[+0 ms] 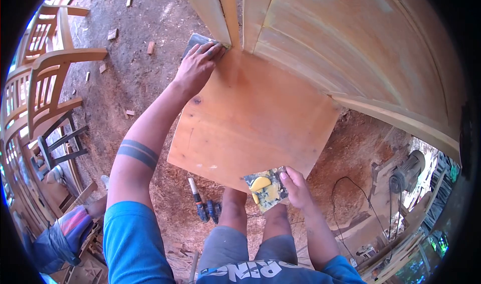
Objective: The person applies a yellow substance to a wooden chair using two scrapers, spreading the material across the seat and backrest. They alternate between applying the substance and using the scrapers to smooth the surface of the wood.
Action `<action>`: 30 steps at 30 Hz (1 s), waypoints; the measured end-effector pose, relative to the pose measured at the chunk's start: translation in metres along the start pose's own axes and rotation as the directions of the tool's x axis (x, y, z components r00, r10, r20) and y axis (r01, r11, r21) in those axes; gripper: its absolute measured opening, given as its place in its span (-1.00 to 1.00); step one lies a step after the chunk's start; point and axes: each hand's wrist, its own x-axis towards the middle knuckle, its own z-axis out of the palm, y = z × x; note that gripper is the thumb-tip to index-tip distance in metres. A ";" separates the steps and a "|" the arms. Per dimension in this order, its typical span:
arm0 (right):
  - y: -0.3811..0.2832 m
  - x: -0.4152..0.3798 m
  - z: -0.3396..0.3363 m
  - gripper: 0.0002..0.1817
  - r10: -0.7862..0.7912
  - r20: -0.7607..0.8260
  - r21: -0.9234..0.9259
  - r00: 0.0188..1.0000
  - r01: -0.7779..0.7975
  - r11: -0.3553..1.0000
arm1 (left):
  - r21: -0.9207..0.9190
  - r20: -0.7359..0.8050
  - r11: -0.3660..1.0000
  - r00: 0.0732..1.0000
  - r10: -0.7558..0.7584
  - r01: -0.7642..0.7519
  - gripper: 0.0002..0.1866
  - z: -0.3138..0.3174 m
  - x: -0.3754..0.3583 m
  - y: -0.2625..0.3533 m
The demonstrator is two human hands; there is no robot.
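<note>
White lettering on shirt [250, 270], only partly legible. One dark flat blade [193, 44] under left hand [200, 61], fingers pressed over it at far-left corner of one wooden panel [265, 116]. Right hand [296, 190] pinches one smeared plate [273, 196] at the panel's near edge; two yellow putty blobs [260, 184] on it.

Smooth wooden panel [260, 118], rough smeared plate [275, 194], matt cloth sleeve [133, 239]
</note>
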 end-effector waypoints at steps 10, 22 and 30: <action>0.020 -0.005 -0.005 -0.71 0.044 0.013 -0.077 0.999 -0.043 0.996 | 0.039 -0.002 0.999 1.000 -0.012 0.012 -0.55 -0.019 -0.020 -0.017; 0.015 -0.004 -0.002 -0.72 0.030 -0.007 -0.022 1.000 -0.030 0.999 | 0.155 -0.098 0.985 0.991 0.087 -0.071 -0.47 0.024 -0.010 -0.024; 0.000 -0.001 0.004 -0.68 0.040 0.053 -0.038 0.998 -0.038 0.999 | 0.086 -0.029 0.995 0.999 0.044 -0.041 -0.48 0.021 -0.007 -0.019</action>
